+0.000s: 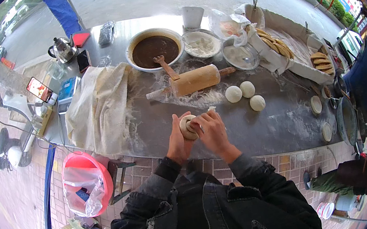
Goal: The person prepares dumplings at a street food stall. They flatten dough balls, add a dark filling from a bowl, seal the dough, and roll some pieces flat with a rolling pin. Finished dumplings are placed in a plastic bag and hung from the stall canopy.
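Note:
Above the near edge of the metal table, my left hand point(178, 140) cups a round piece of dough point(187, 133). The fingers of my right hand point(214, 132) are bent in and pressed against the dough's rim, where it folds toward the middle. What lies inside the dough is hidden by my fingers. Three white dough balls point(247, 89) sit close together to the right of my hands. Beyond my hands lies a thick wooden rolling pin point(195, 80) on a floured patch. Behind it stands a white bowl point(129, 52) of brown paste, with a wooden spatula point(166, 67) leaning out of it.
A beige cloth point(96, 111) covers the table's left part. At the back are a flour bowl point(201, 44), a clear lidded bowl point(241, 55) and a kettle point(63, 49). A lined tray point(300, 48) holds flat breads at right. A pink bucket point(105, 177) stands below left; another person point(343, 180) is at lower right.

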Demonstrator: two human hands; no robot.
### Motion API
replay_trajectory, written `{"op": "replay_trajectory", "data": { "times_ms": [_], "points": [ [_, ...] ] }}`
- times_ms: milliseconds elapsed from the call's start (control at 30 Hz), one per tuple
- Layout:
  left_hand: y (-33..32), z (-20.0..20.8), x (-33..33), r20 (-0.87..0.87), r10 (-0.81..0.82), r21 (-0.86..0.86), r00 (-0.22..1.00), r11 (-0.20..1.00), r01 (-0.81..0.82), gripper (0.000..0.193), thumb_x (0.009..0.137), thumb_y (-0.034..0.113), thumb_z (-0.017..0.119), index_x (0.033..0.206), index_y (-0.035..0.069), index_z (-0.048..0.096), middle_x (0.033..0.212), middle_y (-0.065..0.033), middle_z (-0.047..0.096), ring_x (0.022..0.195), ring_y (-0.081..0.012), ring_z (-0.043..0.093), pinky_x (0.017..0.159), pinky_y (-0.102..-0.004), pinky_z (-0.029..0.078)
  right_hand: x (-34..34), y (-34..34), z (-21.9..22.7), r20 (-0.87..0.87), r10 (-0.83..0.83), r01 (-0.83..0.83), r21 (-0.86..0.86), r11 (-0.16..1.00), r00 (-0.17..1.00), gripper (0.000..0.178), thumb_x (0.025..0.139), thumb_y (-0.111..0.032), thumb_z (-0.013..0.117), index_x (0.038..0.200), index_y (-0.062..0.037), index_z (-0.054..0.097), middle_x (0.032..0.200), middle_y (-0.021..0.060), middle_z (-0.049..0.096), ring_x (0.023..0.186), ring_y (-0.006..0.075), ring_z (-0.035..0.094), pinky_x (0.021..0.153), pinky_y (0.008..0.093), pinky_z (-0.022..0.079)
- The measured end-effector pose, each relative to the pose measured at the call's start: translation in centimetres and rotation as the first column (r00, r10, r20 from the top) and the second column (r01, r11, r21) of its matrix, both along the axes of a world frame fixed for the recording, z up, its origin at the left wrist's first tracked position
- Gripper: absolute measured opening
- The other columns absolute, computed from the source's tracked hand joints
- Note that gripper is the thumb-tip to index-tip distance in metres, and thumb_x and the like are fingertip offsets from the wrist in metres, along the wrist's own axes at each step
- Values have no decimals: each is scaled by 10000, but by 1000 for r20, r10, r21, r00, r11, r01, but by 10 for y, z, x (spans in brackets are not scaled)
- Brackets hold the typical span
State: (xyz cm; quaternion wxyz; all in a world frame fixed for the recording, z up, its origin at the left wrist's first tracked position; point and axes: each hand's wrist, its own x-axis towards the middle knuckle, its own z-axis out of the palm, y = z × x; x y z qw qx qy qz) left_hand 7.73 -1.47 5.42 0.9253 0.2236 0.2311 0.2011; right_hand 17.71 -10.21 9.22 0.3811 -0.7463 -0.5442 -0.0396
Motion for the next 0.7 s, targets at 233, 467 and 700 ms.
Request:
{"op": "replay_trajectory", "data": {
  "times_ms": [233,467,700],
  "points": [
    [5,9,-4,-3,26,59,1000,998,-26,608,1028,528,219,1342,51,429,1195,-99,568,1092,-208,567,959,-383,462,-9,2,3,19,-2,2,13,1000,1000,105,780,-84,697,884,-79,680,839,62,641,836,274,564,793,381,441],
    [14,22,-6,32,54,-24,998,998,-54,666,1005,583,220,1348,51,427,1218,-104,562,1112,-225,558,984,-397,444,0,6,7,-685,11,41,60,997,728,111,842,-11,628,927,-58,683,881,43,665,823,151,567,785,290,462],
    [17,30,-12,55,52,-89,997,995,-47,661,995,603,226,1360,84,414,1229,-85,551,1105,-220,554,954,-427,455,-8,15,17,-579,5,1,11,1000,815,136,832,-52,633,959,-47,681,904,76,631,854,213,585,799,320,453]
  ]
}}
